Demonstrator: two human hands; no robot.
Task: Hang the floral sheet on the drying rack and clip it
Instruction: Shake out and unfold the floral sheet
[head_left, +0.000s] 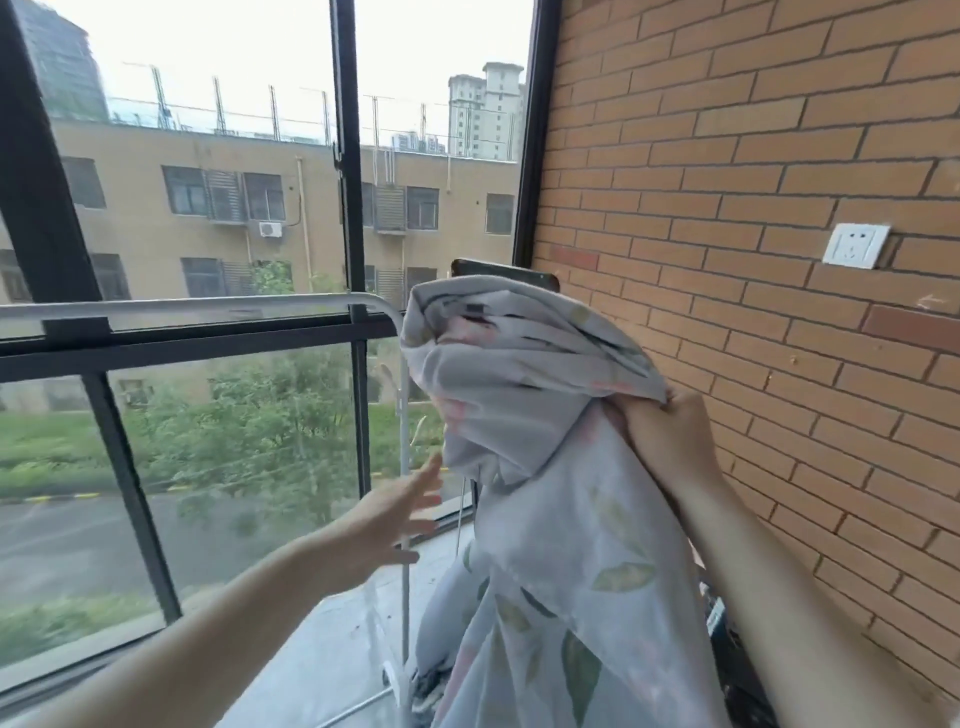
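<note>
The floral sheet (540, 415), pale grey with green leaves and pink flowers, is bunched and raised at the right end of the white drying rack (208, 307); its lower part hangs down toward the floor. My right hand (670, 441) grips a fold of the sheet from the right side, held high. My left hand (395, 512) reaches forward with fingers spread, just left of the hanging cloth and in front of the rack's upright pole, holding nothing. No clips are in view.
A large black-framed window (348, 156) stands behind the rack. A brick wall (753, 156) with a white socket (854, 245) runs close on the right. A dark object (504, 270) peeks over the sheet's top. The grey balcony floor (337, 649) lies below.
</note>
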